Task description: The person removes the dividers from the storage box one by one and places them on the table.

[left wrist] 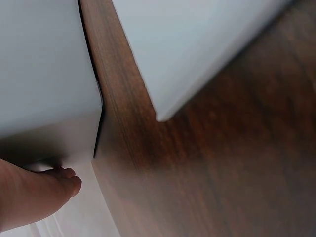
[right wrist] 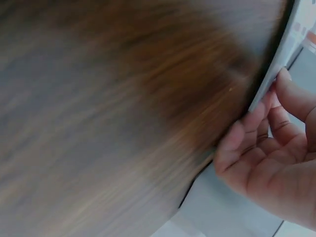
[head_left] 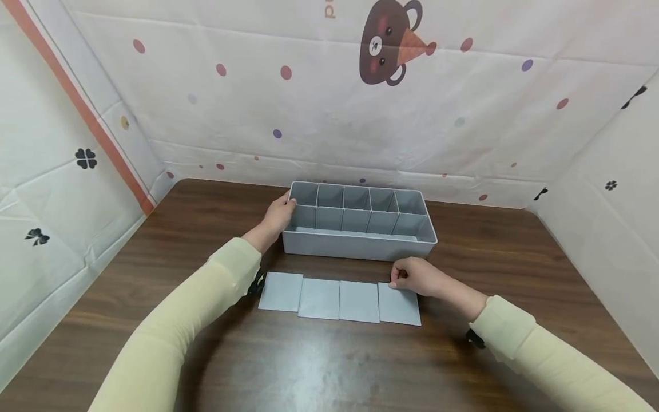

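A grey divided storage box (head_left: 360,246) sits toward the back of the table, upright dividers (head_left: 356,197) making a row of compartments along its far side. My left hand (head_left: 278,213) grips the box's left end, thumb at the rim; its fingers (left wrist: 59,180) show against the box wall in the left wrist view. In front of the box lie several flat grey panels (head_left: 358,301) side by side in a row. With thumb and fingers, my right hand (head_left: 416,276) pinches the far edge of the rightmost panel (head_left: 400,306); the right wrist view shows that edge between thumb and fingertips (right wrist: 254,118).
The brown wooden table (head_left: 309,366) runs up to a white printed sheet (head_left: 329,109) at the back, with similar sheets at both sides. Dark bands (head_left: 475,339) sit at the sleeve cuffs. The leftmost panel (head_left: 280,292) lies close to the left cuff.
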Demonstrator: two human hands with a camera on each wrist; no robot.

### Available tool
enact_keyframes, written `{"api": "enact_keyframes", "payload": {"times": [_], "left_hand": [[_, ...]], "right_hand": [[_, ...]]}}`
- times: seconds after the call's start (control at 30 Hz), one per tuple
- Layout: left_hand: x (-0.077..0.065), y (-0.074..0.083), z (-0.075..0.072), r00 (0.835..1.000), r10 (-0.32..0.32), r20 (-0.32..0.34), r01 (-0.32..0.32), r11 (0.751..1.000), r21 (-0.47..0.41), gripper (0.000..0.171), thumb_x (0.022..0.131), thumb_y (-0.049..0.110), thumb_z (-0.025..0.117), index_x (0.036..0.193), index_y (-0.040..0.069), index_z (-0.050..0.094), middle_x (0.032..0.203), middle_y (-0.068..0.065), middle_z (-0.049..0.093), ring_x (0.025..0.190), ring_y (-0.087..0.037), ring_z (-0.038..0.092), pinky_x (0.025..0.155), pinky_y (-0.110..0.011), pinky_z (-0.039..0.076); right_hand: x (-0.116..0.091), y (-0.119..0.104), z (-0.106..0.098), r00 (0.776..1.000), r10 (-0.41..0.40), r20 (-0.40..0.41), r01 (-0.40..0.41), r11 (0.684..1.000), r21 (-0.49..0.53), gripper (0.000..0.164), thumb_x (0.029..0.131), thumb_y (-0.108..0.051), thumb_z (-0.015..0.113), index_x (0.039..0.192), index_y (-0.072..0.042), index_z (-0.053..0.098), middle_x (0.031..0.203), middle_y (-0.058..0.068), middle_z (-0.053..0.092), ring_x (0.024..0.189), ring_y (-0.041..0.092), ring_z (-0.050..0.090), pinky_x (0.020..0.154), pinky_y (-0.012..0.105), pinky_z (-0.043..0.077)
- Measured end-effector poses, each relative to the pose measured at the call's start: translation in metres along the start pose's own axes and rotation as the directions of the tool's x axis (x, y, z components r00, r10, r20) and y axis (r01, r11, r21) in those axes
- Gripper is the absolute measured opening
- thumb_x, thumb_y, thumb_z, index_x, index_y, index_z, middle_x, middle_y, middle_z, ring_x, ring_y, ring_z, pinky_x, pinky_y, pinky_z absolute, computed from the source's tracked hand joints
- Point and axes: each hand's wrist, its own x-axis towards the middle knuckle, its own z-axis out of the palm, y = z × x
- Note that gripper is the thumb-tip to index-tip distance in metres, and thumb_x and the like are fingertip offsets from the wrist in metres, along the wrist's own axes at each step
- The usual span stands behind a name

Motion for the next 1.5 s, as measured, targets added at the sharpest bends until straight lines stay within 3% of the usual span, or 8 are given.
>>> {"api": "enact_keyframes", "payload": {"times": [0.53, 0.83, 1.13, 1.3, 1.43, 1.5], "left_hand": [[0.005, 0.004, 0.0, 1.0, -0.012, -0.013, 0.012, 1.0, 0.011, 0.056, 0.113, 0.023, 0.028, 0.165, 0.008, 0.015, 0.173, -0.012, 0.016, 0.162, -0.03, 0.014, 0.132, -0.048, 0.017], [0.006, 0.001, -0.002, 1.0, -0.026, 0.006, 0.026, 0.999, -0.039, 0.056, 0.113, 0.025, 0.026, 0.165, 0.01, 0.013, 0.174, -0.011, 0.013, 0.162, -0.029, 0.011, 0.132, -0.049, 0.014], [0.004, 0.003, -0.002, 0.999, -0.046, 0.025, 0.048, 0.995, -0.087, 0.056, 0.113, 0.026, 0.023, 0.165, 0.007, 0.011, 0.175, -0.008, 0.008, 0.163, -0.027, 0.006, 0.133, -0.047, 0.011], [0.004, 0.004, -0.001, 0.997, -0.069, 0.047, 0.072, 0.995, -0.065, 0.056, 0.114, 0.025, 0.023, 0.165, 0.008, 0.011, 0.175, -0.008, 0.008, 0.163, -0.028, 0.006, 0.133, -0.049, 0.012], [0.003, 0.005, -0.003, 0.995, -0.075, 0.063, 0.078, 0.996, -0.048, 0.056, 0.113, 0.024, 0.023, 0.165, 0.009, 0.01, 0.175, -0.009, 0.007, 0.163, -0.029, 0.005, 0.133, -0.051, 0.011], [0.003, 0.006, -0.004, 0.994, -0.083, 0.066, 0.086, 0.995, -0.048, 0.056, 0.113, 0.024, 0.024, 0.165, 0.011, 0.01, 0.175, -0.008, 0.007, 0.163, -0.029, 0.005, 0.133, -0.051, 0.011]], "right_hand": [[0.002, 0.003, -0.004, 0.999, -0.029, 0.014, 0.029, 1.0, -0.005, 0.017, 0.095, -0.014, 0.073, 0.082, -0.006, 0.064, 0.07, -0.002, 0.051, 0.065, 0.008, 0.044, 0.059, 0.021, 0.035], [0.001, 0.001, -0.017, 0.999, 0.024, 0.033, -0.024, 1.0, -0.003, 0.019, 0.1, -0.023, 0.066, 0.091, -0.006, 0.068, 0.074, -0.004, 0.055, 0.067, 0.009, 0.045, 0.059, 0.023, 0.036], [-0.011, -0.023, -0.06, 0.995, 0.024, 0.097, -0.028, 0.999, 0.045, 0.023, 0.103, -0.024, 0.062, 0.101, -0.003, 0.07, 0.083, 0.005, 0.065, 0.074, 0.015, 0.056, 0.065, 0.03, 0.049], [-0.001, -0.034, -0.095, 0.999, 0.051, 0.008, -0.051, 0.999, 0.01, 0.032, 0.106, -0.025, 0.058, 0.118, 0.002, 0.07, 0.089, 0.009, 0.071, 0.084, 0.018, 0.066, 0.076, 0.037, 0.058], [0.018, -0.036, -0.122, 0.994, 0.101, -0.051, -0.103, 0.994, -0.039, 0.042, 0.107, -0.026, 0.054, 0.133, 0.006, 0.064, 0.108, 0.02, 0.077, 0.103, 0.034, 0.074, 0.097, 0.05, 0.058], [0.029, -0.036, -0.132, 0.99, 0.126, -0.069, -0.129, 0.991, -0.042, 0.044, 0.107, -0.025, 0.054, 0.136, 0.008, 0.061, 0.114, 0.024, 0.076, 0.11, 0.038, 0.072, 0.1, 0.052, 0.056]]}}
